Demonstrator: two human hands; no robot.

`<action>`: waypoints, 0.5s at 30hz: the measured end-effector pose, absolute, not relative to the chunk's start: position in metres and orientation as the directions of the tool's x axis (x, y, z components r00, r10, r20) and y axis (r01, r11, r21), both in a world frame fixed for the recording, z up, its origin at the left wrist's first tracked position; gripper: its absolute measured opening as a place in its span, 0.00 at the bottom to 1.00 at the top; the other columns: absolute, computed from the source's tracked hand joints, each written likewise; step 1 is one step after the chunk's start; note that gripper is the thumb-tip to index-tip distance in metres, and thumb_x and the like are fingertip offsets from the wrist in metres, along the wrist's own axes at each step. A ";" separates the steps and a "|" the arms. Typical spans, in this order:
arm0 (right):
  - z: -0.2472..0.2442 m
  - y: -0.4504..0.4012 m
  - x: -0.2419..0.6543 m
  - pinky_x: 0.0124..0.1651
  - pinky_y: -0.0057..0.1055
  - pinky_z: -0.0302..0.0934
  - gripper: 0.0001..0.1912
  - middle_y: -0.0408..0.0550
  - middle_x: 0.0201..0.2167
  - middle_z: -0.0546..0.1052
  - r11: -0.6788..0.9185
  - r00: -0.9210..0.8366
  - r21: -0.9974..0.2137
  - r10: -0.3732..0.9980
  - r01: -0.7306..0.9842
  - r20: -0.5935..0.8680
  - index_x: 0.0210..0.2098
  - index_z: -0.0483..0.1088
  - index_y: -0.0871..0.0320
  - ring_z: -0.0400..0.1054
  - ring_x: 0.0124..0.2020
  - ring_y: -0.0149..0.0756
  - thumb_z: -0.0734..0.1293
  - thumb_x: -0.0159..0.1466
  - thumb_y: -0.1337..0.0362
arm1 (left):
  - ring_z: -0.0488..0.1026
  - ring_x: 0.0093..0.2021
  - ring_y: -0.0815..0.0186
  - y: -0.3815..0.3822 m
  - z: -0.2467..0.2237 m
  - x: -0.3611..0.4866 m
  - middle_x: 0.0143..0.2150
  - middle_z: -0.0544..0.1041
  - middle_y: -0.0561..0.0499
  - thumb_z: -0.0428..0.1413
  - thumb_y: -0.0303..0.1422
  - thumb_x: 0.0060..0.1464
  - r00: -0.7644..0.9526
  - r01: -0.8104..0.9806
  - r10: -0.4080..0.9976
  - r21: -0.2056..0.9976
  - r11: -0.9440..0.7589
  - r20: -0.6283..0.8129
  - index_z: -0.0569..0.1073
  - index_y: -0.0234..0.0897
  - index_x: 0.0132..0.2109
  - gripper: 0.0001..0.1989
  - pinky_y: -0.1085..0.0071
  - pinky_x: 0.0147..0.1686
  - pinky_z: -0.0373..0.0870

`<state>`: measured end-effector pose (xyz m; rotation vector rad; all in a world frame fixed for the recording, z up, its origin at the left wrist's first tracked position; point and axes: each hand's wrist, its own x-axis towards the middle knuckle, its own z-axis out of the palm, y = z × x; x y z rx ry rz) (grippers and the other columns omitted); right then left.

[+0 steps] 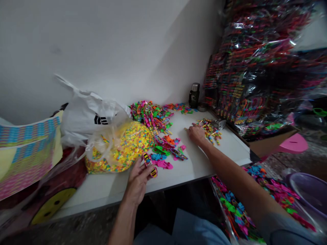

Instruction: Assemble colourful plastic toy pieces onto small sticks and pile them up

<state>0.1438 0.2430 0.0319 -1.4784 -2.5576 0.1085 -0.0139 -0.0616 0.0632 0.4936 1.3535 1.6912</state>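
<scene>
My left hand [138, 180] is at the table's front edge, its fingers pinching small, brightly coloured plastic toy skateboards [147, 160]. Just behind it sits a clear plastic bag [120, 148] packed with tiny multicoloured pieces. Loose pink, blue and green plastic toys [163, 153] lie to the right of the bag. My right hand [196, 133] rests palm down on the white table [196, 163], holding nothing that I can see. A small heap of colourful toy pieces [209, 131] lies beside its thumb side.
A larger heap of plastic toys [150, 114] sits against the wall, with a dark flask [194, 95] nearby. A white bag [87, 115] and a patterned woven bag [28, 153] are at left. Plastic-wrapped toy bundles [255, 68] rise at right; a toy-filled bin [242, 207] and purple basin [309, 190] are below.
</scene>
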 end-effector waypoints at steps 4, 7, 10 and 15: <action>0.027 0.234 0.135 0.49 0.44 0.63 0.21 0.66 0.49 0.72 0.540 -0.523 -0.166 0.841 0.825 0.139 0.44 0.74 0.66 0.65 0.54 0.54 0.55 0.71 0.57 | 0.73 0.39 0.63 -0.063 0.073 -0.018 0.41 0.74 0.49 0.65 0.30 0.45 -0.478 -0.674 0.830 0.726 -0.135 -0.289 0.69 0.38 0.50 0.23 0.62 0.40 0.73; 0.029 0.228 0.139 0.48 0.42 0.63 0.21 0.67 0.46 0.73 0.529 -0.512 -0.191 0.849 0.827 0.133 0.45 0.72 0.67 0.68 0.50 0.53 0.55 0.72 0.57 | 0.69 0.28 0.67 -0.056 0.072 -0.022 0.29 0.68 0.52 0.62 0.37 0.50 -0.476 -0.824 0.761 0.526 -0.211 -0.440 0.69 0.33 0.41 0.15 0.68 0.30 0.71; 0.040 0.203 0.151 0.42 0.35 0.64 0.20 0.60 0.40 0.75 0.551 -0.526 -0.371 0.832 0.748 0.176 0.48 0.67 0.64 0.71 0.40 0.43 0.53 0.73 0.55 | 0.56 0.18 0.75 -0.050 0.069 -0.025 0.20 0.55 0.59 0.58 0.34 0.55 -0.512 -0.855 0.695 0.375 -0.358 -0.504 0.63 0.34 0.32 0.11 0.77 0.18 0.56; 0.056 0.089 0.169 0.39 0.32 0.66 0.19 0.50 0.38 0.74 0.493 -0.656 -0.846 0.710 0.203 0.257 0.56 0.61 0.56 0.69 0.35 0.36 0.54 0.73 0.52 | 0.53 0.17 0.75 -0.054 0.070 -0.023 0.20 0.51 0.59 0.53 0.32 0.58 -0.536 -0.844 0.745 0.241 -0.479 -0.397 0.61 0.35 0.31 0.10 0.78 0.15 0.46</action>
